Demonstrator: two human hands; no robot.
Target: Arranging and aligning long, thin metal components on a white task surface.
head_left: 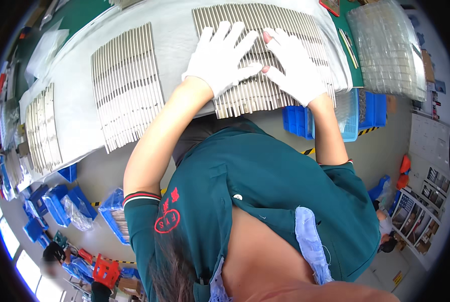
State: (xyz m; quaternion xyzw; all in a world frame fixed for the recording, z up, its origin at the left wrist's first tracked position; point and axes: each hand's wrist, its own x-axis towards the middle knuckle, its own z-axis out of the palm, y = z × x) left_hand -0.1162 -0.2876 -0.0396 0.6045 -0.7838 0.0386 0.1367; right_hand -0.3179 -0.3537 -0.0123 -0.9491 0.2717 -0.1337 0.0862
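Both hands wear white gloves and rest on a wide row of slim metal rods [255, 98] laid side by side on a white cloth. My left hand [220, 58] lies flat with its fingers spread over the rods. Beside it my right hand [296, 68] also lies with fingers apart, its thumb and one fingertip bare of the glove. The two hands nearly meet in the middle of the row. Neither holds a rod. To the left lie a second row of metal rods [126, 85] and a smaller row [44, 128] farther out.
The white cloth [177, 55] covers a green table. At the right stand a stack of clear plastic trays [383, 48] and some thin sticks [349, 48]. Blue crates [296, 122] sit below the table edge. Another person [56, 254] is in the lower left background.
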